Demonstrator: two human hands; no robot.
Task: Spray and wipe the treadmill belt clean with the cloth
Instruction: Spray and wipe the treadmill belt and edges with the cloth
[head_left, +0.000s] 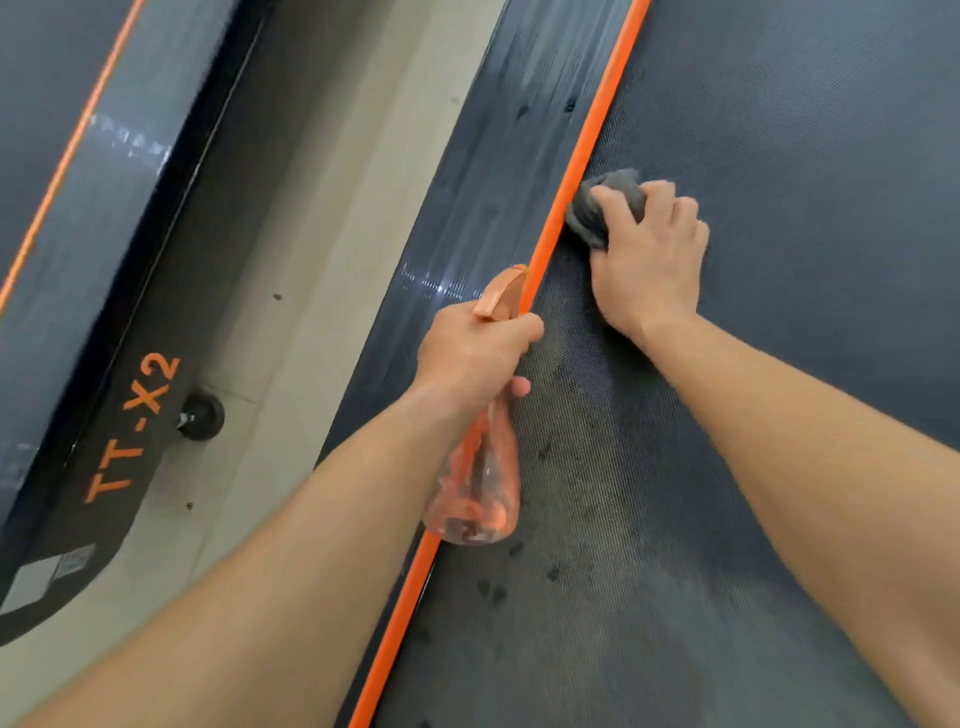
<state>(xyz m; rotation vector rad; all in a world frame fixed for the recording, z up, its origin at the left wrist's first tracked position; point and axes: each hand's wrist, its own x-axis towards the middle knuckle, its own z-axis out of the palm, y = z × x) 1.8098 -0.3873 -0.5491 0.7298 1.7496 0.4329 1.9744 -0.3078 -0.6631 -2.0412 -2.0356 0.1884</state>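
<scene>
The dark textured treadmill belt (779, 130) fills the right half of the view, with damp dark spots near its left edge. My right hand (647, 260) presses a crumpled grey cloth (597, 208) onto the belt right beside the orange stripe (587, 140). My left hand (478, 353) grips a clear orange-tinted spray bottle (480, 493) by its neck, with the orange trigger head (501, 291) pointing up the belt. The bottle hangs over the stripe and the belt's edge.
A ribbed dark side rail (467, 218) runs left of the orange stripe. Beyond it lies a strip of pale floor (311, 260). A second treadmill marked TT-X2 (132, 426), with a small black foot (202, 415), stands at the far left.
</scene>
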